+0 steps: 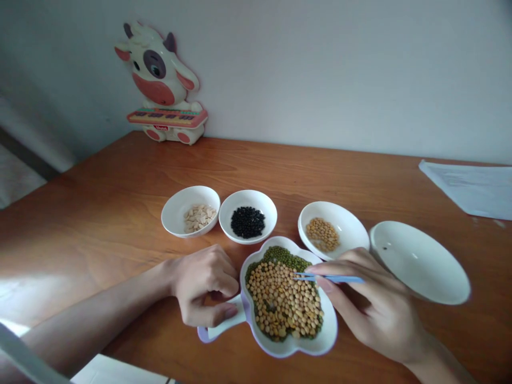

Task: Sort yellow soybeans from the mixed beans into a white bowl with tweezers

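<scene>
My left hand [210, 288] is closed around the handle of a white, flower-shaped dish [328, 333] with a lilac rim. Inside the dish lie yellow soybeans [280, 298] over green mung beans [286, 257]. In my right hand [372, 304] is a pair of blue tweezers [336, 278], pinched between thumb and fingers. Their tips are over the soybeans at the dish's upper right; whether a bean sits between them I cannot tell. Just behind the dish, a white bowl [352, 226] holds some soybeans [322, 234].
Left of that stand a bowl [228, 210] of black beans and another bowl [172, 213] of pale flat seeds. On the right is a white bowl [424, 261] with one dark speck. A cow toy piano [166, 117] stands by the wall; a paper sheet [476, 186] lies back right.
</scene>
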Available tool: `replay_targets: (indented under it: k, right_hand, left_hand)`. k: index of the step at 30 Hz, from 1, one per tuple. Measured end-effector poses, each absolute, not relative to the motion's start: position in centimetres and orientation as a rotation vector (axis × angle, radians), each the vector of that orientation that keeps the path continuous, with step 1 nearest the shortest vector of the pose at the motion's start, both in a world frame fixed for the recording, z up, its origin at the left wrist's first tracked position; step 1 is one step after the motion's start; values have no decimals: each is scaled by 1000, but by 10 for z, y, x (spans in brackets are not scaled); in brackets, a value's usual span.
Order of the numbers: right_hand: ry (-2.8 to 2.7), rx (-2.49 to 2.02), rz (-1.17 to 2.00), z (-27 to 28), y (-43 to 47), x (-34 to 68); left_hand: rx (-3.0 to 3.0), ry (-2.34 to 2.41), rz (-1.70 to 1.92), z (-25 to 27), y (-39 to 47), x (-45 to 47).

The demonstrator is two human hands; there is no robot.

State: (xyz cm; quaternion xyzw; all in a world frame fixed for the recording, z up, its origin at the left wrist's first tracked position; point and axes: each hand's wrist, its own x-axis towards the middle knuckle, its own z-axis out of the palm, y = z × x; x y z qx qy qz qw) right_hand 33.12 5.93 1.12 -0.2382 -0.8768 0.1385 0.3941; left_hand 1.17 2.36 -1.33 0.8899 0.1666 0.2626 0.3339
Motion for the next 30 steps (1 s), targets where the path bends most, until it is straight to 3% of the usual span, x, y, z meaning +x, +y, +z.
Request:
replay_targets:
  k: [30]
  right_hand:
    - [-2242, -565, 329, 7, 59, 335]
  left_hand:
    - [2328, 457, 677, -13, 23, 12]
